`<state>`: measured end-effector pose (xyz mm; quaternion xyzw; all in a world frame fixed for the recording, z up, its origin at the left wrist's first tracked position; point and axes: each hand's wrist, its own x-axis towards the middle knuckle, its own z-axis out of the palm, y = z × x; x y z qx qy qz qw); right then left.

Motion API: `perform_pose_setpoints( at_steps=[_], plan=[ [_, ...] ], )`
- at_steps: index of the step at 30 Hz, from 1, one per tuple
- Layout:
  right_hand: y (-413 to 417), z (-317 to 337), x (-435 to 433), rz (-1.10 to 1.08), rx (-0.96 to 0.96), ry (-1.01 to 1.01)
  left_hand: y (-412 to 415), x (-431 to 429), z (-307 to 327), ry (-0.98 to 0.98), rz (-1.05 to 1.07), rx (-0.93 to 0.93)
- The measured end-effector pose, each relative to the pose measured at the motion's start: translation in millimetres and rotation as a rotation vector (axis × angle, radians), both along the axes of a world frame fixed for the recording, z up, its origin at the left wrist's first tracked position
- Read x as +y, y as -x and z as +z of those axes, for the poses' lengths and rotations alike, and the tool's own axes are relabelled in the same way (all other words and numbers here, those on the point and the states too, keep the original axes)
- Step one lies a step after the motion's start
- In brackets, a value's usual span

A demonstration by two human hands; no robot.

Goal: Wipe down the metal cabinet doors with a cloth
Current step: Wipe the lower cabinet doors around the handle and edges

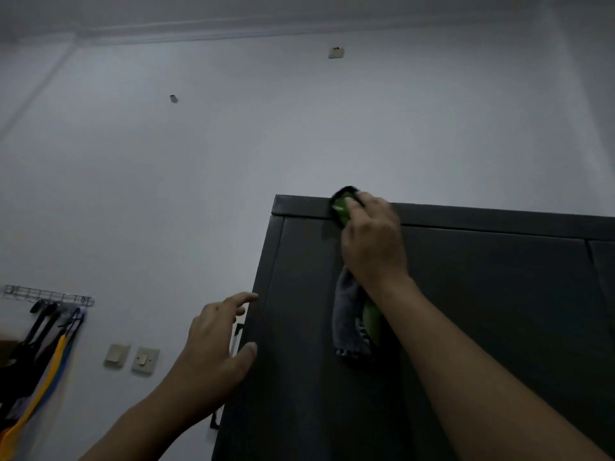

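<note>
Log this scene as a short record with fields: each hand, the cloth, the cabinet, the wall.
right hand: holds the cloth against the cabinet top edge
left hand: thumb rests on the cabinet front, fingers at its left edge
cloth: green and grey, loose end hanging below the right wrist
cabinet: dark, seen from below
wall: hangers on a wire rack, two switches

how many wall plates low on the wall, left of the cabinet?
2. Side by side low on the wall: one wall plate nearer the hangers, the other nearer the left hand. The cabinet may hide more.
</note>
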<state>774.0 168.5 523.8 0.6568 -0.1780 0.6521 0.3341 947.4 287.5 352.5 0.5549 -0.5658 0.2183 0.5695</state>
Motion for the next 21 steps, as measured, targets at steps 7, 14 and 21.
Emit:
perform_pose_setpoints(
  at_steps=[7, 14, 21],
  plan=[
    [-56.8, -48.9, 19.0, 0.034, 0.533, 0.057, 2.3, -3.1, 11.6, 0.248, -0.071, 0.05],
    [-42.6, -117.9, 13.1, 0.083, 0.828, 0.176, -16.9, -13.4, -33.3, 0.063, -0.231, 0.28],
    [-22.2, -217.9, 6.5, 0.023, 0.905, 0.159, -12.3, -16.0, -124.0, -0.009, -0.323, 0.335]
  ],
)
